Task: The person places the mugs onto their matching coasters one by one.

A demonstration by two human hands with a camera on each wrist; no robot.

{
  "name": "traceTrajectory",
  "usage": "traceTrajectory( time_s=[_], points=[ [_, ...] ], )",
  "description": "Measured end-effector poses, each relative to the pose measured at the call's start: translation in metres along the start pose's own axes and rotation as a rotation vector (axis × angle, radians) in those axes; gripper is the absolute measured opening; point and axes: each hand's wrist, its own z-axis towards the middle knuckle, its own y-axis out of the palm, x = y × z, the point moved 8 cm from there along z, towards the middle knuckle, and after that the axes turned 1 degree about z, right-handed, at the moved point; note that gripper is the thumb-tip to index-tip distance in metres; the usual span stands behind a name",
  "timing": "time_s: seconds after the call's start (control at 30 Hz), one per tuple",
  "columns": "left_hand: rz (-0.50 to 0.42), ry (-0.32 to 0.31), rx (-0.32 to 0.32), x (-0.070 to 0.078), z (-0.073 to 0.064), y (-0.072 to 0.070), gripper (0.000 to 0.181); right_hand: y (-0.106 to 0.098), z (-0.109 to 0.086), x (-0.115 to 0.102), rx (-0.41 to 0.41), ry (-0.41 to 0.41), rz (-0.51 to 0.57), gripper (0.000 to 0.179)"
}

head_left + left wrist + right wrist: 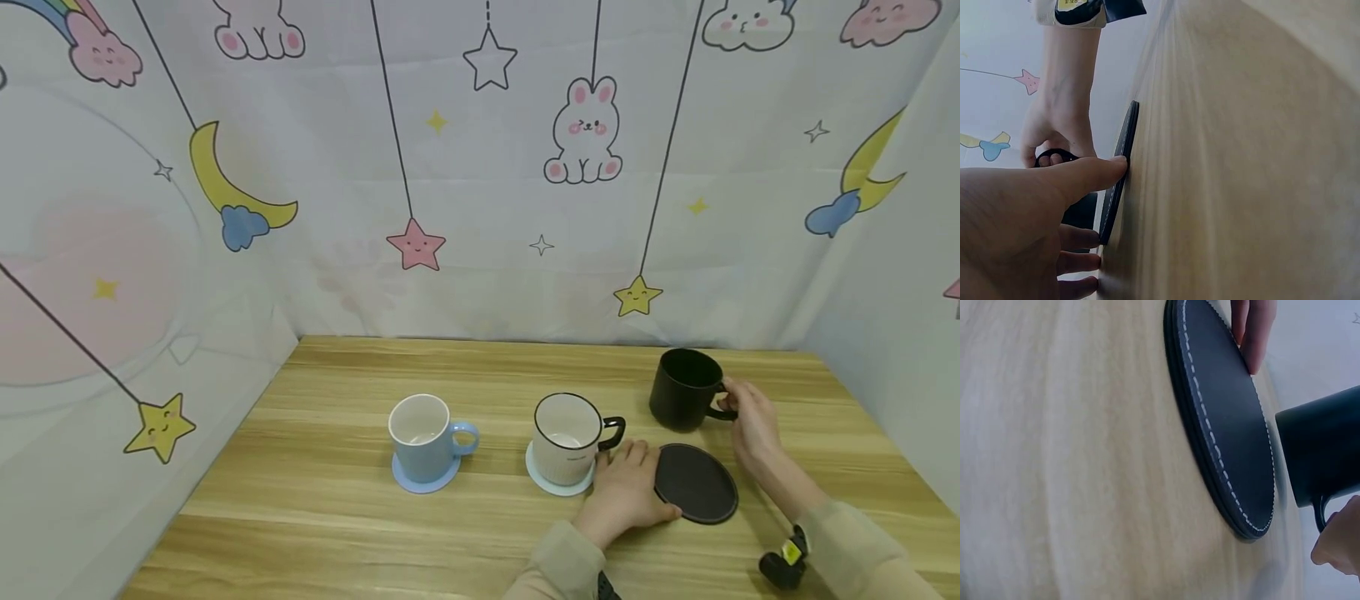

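Note:
My right hand (756, 423) grips the handle of a black mug (678, 402), which is upright beyond the black round coaster (699, 487). White stitching runs round the coaster, and its edge looks layered in the right wrist view. At the coaster's left side, my left hand (626, 490) holds its rim, with the thumb (1100, 173) on the near edge and the fingers round the far-left edge. The left fingers also lie close to a white mug (564, 446) with a black rim and handle.
The white mug stands on a pale blue-green coaster (536, 475). Farther left, a light blue mug (423, 446) sits on a blue coaster (426, 485). A cartoon-printed cloth (480, 192) hangs behind and beside the wooden table (337, 533).

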Motion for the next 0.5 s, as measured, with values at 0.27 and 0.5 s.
traceTrajectory(
  time_s=[0.27, 0.5],
  points=[
    [-0.003, -0.001, 0.002, 0.0, 0.001, 0.002, 0.081, 0.001, -0.006, -0.007, -0.024, 0.01, 0.03, 0.037],
    [-0.001, -0.009, -0.01, 0.0, 0.001, 0.002, 0.081, 0.0, -0.011, -0.01, -0.023, 0.022, 0.045, 0.037]
  ],
)
